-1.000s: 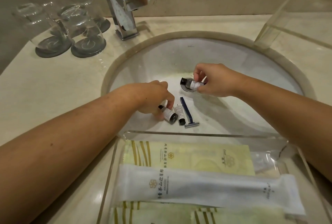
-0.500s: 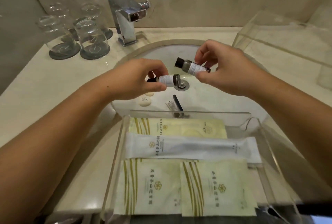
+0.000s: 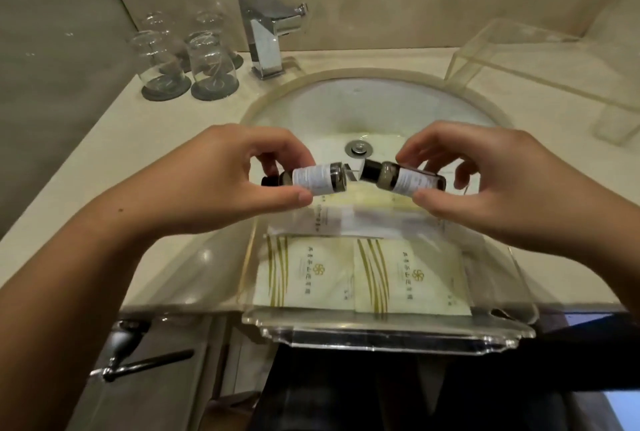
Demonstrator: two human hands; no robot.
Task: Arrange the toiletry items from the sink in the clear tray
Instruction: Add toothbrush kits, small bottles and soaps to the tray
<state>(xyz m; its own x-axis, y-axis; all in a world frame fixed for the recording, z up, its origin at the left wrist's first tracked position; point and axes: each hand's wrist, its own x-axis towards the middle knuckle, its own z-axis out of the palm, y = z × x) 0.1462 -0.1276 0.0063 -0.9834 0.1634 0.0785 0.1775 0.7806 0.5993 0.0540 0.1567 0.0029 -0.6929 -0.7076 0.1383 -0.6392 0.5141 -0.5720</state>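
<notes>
My left hand (image 3: 239,181) pinches a small white-labelled toiletry bottle (image 3: 311,179) with a black cap, held sideways above the far end of the clear tray (image 3: 381,337). My right hand (image 3: 491,185) pinches a second small bottle (image 3: 398,178), its black cap pointing left toward the first. The two bottles almost meet end to end. Inside the tray lie two green-striped sachets (image 3: 304,275) and a long white packet (image 3: 349,219). The sink (image 3: 346,101) lies beyond; my hands hide most of its bowl.
A chrome faucet (image 3: 266,39) stands behind the sink, with upturned glasses (image 3: 211,63) on dark coasters to its left. A clear acrylic stand (image 3: 540,67) sits at the right of the counter. The tray overhangs the counter's front edge, with a towel bar (image 3: 138,365) below.
Both hands lifted a bottle each out of the sink and carried them back toward me, to above the tray. The view tilted down and back, so the counter's front edge shows.
</notes>
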